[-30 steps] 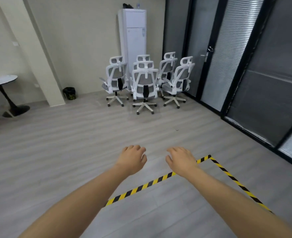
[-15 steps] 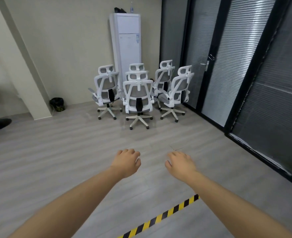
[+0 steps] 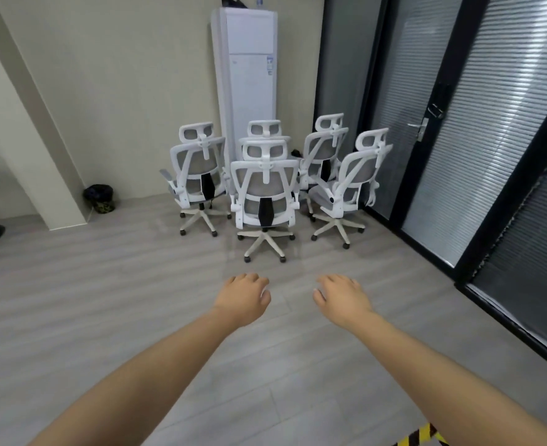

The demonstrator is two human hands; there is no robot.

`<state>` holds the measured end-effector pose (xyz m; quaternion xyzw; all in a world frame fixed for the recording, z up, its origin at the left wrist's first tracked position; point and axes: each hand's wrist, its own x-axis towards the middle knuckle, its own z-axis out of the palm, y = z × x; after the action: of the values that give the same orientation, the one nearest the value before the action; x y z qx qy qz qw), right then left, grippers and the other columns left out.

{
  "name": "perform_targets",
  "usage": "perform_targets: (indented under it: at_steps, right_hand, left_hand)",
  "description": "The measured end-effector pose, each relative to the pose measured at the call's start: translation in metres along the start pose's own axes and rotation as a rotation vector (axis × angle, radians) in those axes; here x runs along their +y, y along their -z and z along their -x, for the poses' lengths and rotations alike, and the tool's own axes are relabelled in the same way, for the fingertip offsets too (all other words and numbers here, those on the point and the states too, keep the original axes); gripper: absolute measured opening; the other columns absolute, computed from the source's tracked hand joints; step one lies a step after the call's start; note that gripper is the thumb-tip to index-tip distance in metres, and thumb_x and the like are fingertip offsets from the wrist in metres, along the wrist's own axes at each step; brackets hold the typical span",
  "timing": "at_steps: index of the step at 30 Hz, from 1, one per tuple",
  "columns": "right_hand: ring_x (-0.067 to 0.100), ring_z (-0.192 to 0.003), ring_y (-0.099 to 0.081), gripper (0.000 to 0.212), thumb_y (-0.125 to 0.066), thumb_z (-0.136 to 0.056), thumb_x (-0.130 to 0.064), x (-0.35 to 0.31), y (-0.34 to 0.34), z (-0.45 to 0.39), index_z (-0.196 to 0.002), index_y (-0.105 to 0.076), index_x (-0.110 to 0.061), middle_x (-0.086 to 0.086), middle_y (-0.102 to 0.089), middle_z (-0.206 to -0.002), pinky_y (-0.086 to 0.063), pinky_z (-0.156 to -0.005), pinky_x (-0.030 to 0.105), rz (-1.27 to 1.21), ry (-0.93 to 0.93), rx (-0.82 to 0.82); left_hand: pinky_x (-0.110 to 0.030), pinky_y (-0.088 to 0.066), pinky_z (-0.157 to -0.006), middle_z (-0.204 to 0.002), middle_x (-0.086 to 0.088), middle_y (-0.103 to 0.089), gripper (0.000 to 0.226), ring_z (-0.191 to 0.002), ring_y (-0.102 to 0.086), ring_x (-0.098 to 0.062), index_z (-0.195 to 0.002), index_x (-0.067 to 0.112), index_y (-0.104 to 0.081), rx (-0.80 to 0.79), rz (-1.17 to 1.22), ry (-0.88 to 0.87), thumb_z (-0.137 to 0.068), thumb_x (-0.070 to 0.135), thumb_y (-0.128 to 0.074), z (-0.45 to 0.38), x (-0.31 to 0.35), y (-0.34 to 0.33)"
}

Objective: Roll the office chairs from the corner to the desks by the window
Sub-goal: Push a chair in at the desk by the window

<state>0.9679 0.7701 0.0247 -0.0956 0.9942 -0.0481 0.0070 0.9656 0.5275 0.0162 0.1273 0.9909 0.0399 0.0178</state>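
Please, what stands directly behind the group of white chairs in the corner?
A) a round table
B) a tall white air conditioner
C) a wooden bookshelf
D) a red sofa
B: a tall white air conditioner rises against the wall just behind the chairs.

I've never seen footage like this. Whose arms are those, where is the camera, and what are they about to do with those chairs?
There is no machine here: a person wears a wide-angle camera on the head, looking forward and down, so you see their own bare arms. The left hand and right hand reach forward, fingers relaxed, holding nothing. Ahead, in the corner, five white office chairs stand clustered on the grey floor, backs toward the camera, in front of a tall white air conditioner. A small dark bin sits by the wall. No chair is touched yet.
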Motion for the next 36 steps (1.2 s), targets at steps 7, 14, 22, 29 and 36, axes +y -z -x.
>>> perform_targets:
  at_steps: [7,14,22,29,36]
  right_hand:
    - [0.029,-0.118,-0.051,0.033,-0.037,-0.1,-0.038,0.016,0.017,-0.189,-0.119,-0.054,-0.017,0.006,-0.06,-0.123,-0.038,-0.097,0.039,-0.012,-0.006,0.003]
    - [0.028,-0.117,-0.051,0.032,-0.039,-0.1,-0.037,0.049,0.006,-0.381,-0.121,-0.054,-0.019,0.004,-0.059,-0.124,-0.04,-0.095,0.04,-0.05,0.063,0.011]
    - [0.027,-0.119,-0.052,0.037,-0.039,-0.099,-0.04,0.092,0.017,-0.619,-0.128,-0.055,-0.021,0.002,-0.06,-0.126,-0.04,-0.096,0.04,-0.071,0.16,0.034]
    - [0.027,-0.119,-0.054,0.039,-0.039,-0.099,-0.04,0.106,0.034,-0.806,-0.127,-0.056,-0.02,0.004,-0.061,-0.128,-0.042,-0.098,0.042,-0.052,0.195,0.049]
    - [0.026,-0.11,-0.055,0.035,-0.037,-0.098,-0.037,0.117,0.011,-0.979,-0.121,-0.057,-0.02,0.002,-0.063,-0.118,-0.044,-0.091,0.039,-0.048,0.181,0.089]
  left_hand:
    - [-0.041,-0.037,-0.102,-0.127,-0.004,-0.056,0.039,-0.118,-0.05,-0.029,-0.129,0.024,-0.052,-0.046,-0.034,-0.007,-0.099,0.041,-0.033,-0.187,-0.063,0.005]
    - [-0.041,-0.038,-0.102,-0.127,-0.003,-0.056,0.039,-0.119,-0.05,-0.029,-0.129,0.025,-0.052,-0.024,-0.017,0.026,-0.097,0.041,-0.035,-0.368,-0.108,0.0]
    - [-0.041,-0.039,-0.101,-0.128,-0.002,-0.055,0.039,-0.12,-0.049,-0.029,-0.131,0.025,-0.051,0.014,-0.008,0.121,-0.097,0.04,-0.037,-0.581,-0.155,0.024]
    - [-0.04,-0.039,-0.095,-0.117,0.002,-0.058,0.035,-0.112,-0.052,-0.026,-0.122,0.026,-0.055,0.11,-0.022,0.143,-0.097,0.04,-0.035,-0.744,-0.214,0.052]
    - [-0.043,-0.04,-0.095,-0.113,-0.001,-0.058,0.036,-0.109,-0.052,-0.028,-0.122,0.023,-0.053,0.129,0.022,0.123,-0.097,0.04,-0.032,-0.919,-0.291,0.034]
